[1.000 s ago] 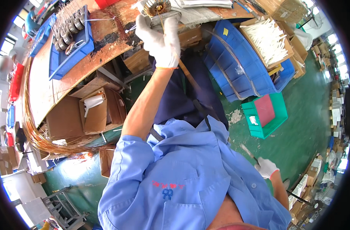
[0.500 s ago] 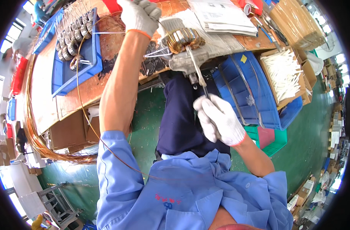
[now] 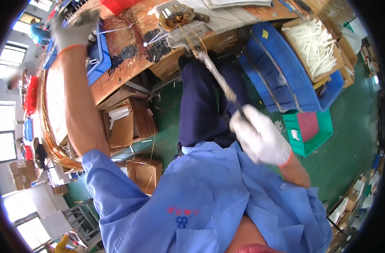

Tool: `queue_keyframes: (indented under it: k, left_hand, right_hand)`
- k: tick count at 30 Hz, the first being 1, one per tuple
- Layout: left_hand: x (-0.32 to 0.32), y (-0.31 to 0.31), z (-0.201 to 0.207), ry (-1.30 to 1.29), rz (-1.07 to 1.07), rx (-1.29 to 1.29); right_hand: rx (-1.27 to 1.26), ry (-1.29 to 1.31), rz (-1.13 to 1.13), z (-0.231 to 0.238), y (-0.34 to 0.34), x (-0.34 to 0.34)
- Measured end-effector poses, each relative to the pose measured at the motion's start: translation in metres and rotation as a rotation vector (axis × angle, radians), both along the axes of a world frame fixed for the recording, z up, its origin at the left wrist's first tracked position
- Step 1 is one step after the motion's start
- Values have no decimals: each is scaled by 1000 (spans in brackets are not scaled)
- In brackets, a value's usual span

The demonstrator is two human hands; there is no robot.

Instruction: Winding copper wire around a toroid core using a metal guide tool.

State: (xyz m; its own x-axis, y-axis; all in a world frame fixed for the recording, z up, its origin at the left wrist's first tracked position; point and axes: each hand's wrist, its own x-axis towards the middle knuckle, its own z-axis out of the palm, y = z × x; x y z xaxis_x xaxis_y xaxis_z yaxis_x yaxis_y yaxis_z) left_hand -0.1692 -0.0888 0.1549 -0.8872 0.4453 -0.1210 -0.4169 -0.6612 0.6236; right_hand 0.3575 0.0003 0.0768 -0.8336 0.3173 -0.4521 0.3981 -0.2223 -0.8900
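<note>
My right hand (image 3: 262,137), in a white knit glove, is closed around the dark end of a long rod tool (image 3: 217,76) with a pale, wrapped-looking shaft. The rod slants up-left to a loop of copper wire (image 3: 196,40), which runs from its tip towards a ring-shaped copper coil (image 3: 174,17). This coil sits at the bench edge above a grey metal holder (image 3: 187,36). My left hand (image 3: 76,29), also gloved, is stretched out over the blue tray at far left. Motion smears its fingers, so its grip is unclear.
The blue tray (image 3: 100,65) stands on the worn wooden bench (image 3: 116,46). A thick copper wire bundle (image 3: 47,126) curves down at left. To the right are a blue bin (image 3: 276,76), a carton of white strips (image 3: 312,48) and a green crate (image 3: 323,137) on the floor.
My left hand has swung left, over the tray. The right hand has drawn the rod back towards my body and right, and its tip is farther from the coil. The whole view has shifted.
</note>
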Motion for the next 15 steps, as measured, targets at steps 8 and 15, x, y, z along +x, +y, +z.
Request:
queue_keyframes:
  k: [8, 15]
  left_hand:
    - [206, -4, -73, 1671, 385, -1334]
    - [162, 55, -19, 526, 16, -72]
  right_hand:
    - [367, 213, 749, 28, -50, 139]
    - [497, 422, 1008, 43, -38, 103]
